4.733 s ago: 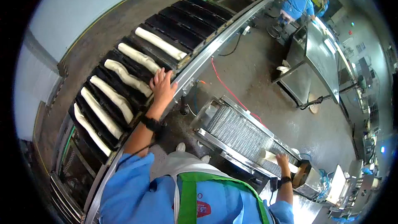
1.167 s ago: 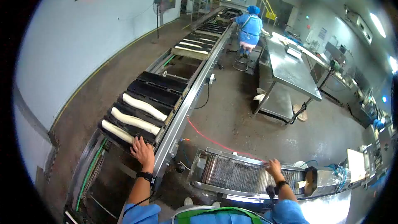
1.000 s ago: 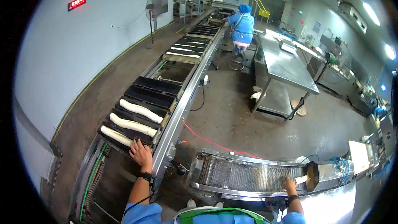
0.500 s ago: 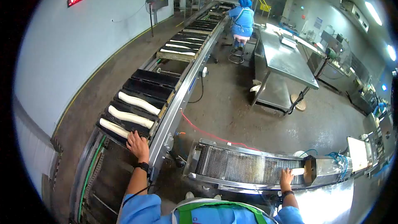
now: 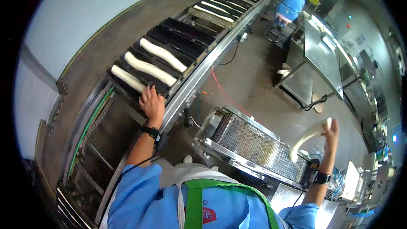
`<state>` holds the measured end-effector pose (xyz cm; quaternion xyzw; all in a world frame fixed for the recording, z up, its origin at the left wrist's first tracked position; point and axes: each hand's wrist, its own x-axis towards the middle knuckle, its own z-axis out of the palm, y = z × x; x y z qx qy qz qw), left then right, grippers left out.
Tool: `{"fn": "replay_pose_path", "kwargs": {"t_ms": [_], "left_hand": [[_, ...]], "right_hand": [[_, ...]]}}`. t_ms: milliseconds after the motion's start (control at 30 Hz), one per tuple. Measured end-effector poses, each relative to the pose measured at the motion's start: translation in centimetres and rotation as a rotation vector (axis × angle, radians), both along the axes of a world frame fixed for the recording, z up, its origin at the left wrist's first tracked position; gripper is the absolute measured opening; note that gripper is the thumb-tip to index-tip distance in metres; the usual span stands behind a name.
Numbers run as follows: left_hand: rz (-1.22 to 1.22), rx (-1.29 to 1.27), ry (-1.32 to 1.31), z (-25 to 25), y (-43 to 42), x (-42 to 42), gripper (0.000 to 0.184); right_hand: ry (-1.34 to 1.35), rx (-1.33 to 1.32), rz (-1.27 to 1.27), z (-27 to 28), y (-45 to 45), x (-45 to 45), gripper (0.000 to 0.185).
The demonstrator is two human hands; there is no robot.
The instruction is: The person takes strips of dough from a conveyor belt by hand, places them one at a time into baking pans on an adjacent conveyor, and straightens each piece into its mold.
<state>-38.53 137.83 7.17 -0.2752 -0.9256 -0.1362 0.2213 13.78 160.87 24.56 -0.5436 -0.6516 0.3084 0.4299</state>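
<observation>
My right hand (image 5: 332,133) is raised above the mesh conveyor (image 5: 258,146), closed around the upper end of a long, pale dough strip (image 5: 304,139). The strip bends and hangs down to the left. My left hand (image 5: 151,103) lies with fingers apart at the near end of another dough strip (image 5: 127,78), on the edge of a black tray (image 5: 159,87). Two more strips, the middle dough strip (image 5: 149,68) and the farther dough strip (image 5: 163,54), rest in neighbouring black troughs.
The long tray conveyor (image 5: 203,61) runs away to the upper right with more dough strips on it. A co-worker in blue (image 5: 290,4) sits beside its far part. A steel table (image 5: 320,59) stands to the right. A red hose (image 5: 218,82) crosses the floor.
My right hand has lifted a dough strip off the mesh conveyor near its right end. The left hand stays at the tray edge. The view has turned and tilted down.
</observation>
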Motion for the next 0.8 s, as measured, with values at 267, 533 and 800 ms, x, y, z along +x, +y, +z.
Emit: {"fn": "replay_pose_path", "kwargs": {"t_ms": [267,533,800], "left_hand": [[0.045,0.013,-0.036,0.5,-0.9,-0.1,0.036],[0.007,0.005,-0.117,1.9,-2.2,0.0,0.037],[0.002,0.041,-0.047,1.7,-2.7,0.2,0.036]], "right_hand": [[0.611,0.02,0.549,10.3,3.7,-20.3,0.025],[0.573,-0.188,0.637,-1.5,4.2,-43.4,0.035],[-0.364,-0.008,0.841,-19.0,6.8,-26.2,0.047]]}}
